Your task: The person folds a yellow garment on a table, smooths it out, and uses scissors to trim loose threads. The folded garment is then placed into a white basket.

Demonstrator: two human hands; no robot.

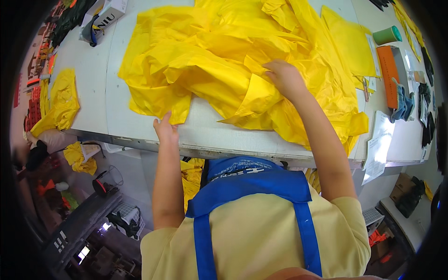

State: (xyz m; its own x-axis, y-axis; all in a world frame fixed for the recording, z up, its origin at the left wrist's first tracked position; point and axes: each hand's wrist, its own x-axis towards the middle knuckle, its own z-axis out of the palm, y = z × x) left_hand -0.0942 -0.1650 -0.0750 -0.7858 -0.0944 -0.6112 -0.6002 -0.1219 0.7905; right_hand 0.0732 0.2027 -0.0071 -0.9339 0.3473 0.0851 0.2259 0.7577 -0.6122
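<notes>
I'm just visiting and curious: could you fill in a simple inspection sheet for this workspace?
Surface: white tabletop, with a visible seam
Job's things: crumpled yellow fabric spread widely
Clutter: orange box, blue gloves, green cylinder and paper sheets, right; white carton, upper left
Hands: left hand at the fabric's near edge; right hand on its upper folds; grip firmness unclear
Cables: none clearly made out
Surroundings: white lattice crate, lower left; blurred beyond

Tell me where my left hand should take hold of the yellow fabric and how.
Probably pinch the yellow fabric at the near edge of its left flap, coming from the person's side: that edge lies toward the white table's rim, right by the left hand, while the middle is bunched in folds.
</notes>
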